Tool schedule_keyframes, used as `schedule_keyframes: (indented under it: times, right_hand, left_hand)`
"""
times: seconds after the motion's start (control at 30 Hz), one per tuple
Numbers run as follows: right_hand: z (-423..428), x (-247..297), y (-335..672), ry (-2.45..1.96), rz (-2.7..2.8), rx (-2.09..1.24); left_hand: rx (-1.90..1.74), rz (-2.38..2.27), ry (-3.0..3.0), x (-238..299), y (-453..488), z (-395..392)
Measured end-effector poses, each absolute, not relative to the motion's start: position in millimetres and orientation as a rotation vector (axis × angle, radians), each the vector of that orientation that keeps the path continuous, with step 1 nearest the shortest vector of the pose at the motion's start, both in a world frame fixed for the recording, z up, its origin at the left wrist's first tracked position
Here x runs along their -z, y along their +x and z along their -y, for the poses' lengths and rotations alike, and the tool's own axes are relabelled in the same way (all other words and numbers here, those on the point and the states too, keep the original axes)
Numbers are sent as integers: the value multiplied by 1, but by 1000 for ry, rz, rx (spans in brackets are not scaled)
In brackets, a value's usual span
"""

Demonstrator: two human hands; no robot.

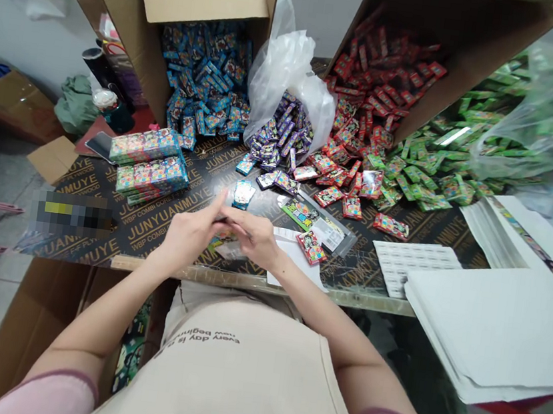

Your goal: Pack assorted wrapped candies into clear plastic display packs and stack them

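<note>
My left hand [196, 229] and my right hand [258, 237] meet over the front of the table, fingers pressed together and overlapping. What they hold, if anything, is hidden. Just beneath them shows part of a colourful packet [225, 244], mostly covered by the hands. Beyond the fingertips lie small blue boxes [244, 193]. To the right of my right hand, a red box [310, 247] rests partly on a white sheet [294, 266]. Behind it is a printed clear plastic pouch [319, 224].
Cartons of blue boxes [205, 84] and red boxes [383, 79] stand at the back. Between them, a plastic bag [293, 68] spills purple boxes [283, 130]. Green boxes [426, 172] heap at right. Wrapped stacks [150, 165] sit left; white card sheets [494, 321] overhang the right edge.
</note>
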State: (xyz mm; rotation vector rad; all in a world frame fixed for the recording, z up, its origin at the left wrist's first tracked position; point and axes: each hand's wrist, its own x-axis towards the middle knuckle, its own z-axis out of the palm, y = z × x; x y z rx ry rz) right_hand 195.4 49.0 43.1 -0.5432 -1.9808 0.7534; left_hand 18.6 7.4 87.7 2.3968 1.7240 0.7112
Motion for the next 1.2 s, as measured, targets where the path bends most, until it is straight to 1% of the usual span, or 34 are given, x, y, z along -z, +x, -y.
schedule_keyframes:
  times: [0.1,0.17,0.23,0.33,0.43,0.47,0.53,0.6,0.67,0.7,0.73,0.77,0.8,0.9,0.97,1.07,1.13,1.2]
  right_hand:
    - [-85,-37,191,-629,2045,-808]
    - [-116,-21,193,-766,2124,-736]
    - [-144,0,197,-979,2266,-686]
    - [-169,27,203,-1249,2403,-705]
    - [-168,32,206,-1275,2310,-733]
    - [-162,28,206,-1246,2211,-805]
    - [-147,13,205,-1150,1969,-1148]
    - [-127,-3,203,-1007,1725,-1685]
    - [-107,-15,202,-905,1552,-2152]
    - [-98,-18,202,-892,1512,-2295]
    - [-90,-20,203,-911,1498,-2365]
    - [-83,-20,205,-959,1501,-2353]
    - [-77,-20,207,-1023,1513,-2268]
    - [-64,-18,219,-1142,1567,-1764]
    - [-57,-20,227,-1061,1693,-1420]
    - [-45,-25,232,-862,2036,-1027]
    - [-39,-25,231,-813,2200,-834]
    - [-37,-22,229,-849,2212,-717]
  left_hand:
    - [-893,-1868,2025,-76,-16,-4]
    - [-993,-2004,1749,-56,-36,0]
    - [-1007,-2099,1536,-29,-50,6]
    - [-948,-2152,1516,9,-59,13]
    - [-987,-2220,1633,23,-59,13]
    - [-1031,-2196,1640,22,-56,11]
    - [-1129,-2038,1571,12,-46,5]
    - [-1192,-1800,1437,-1,-30,-3]
    - [-1155,-1555,1293,-12,-7,-10]
    - [-1095,-1441,1226,-16,5,-13]
    - [-1033,-1348,1160,-19,16,-15]
    - [-980,-1275,1095,-21,26,-16]
    - [-949,-1229,1033,-22,34,-17]
    - [-989,-1214,899,-23,49,-18]
    - [-1046,-1250,864,-22,51,-18]
    - [-1100,-1293,841,-18,52,-20]
    - [-1086,-1302,864,-16,51,-20]
    - [-1033,-1311,979,-13,46,-20]
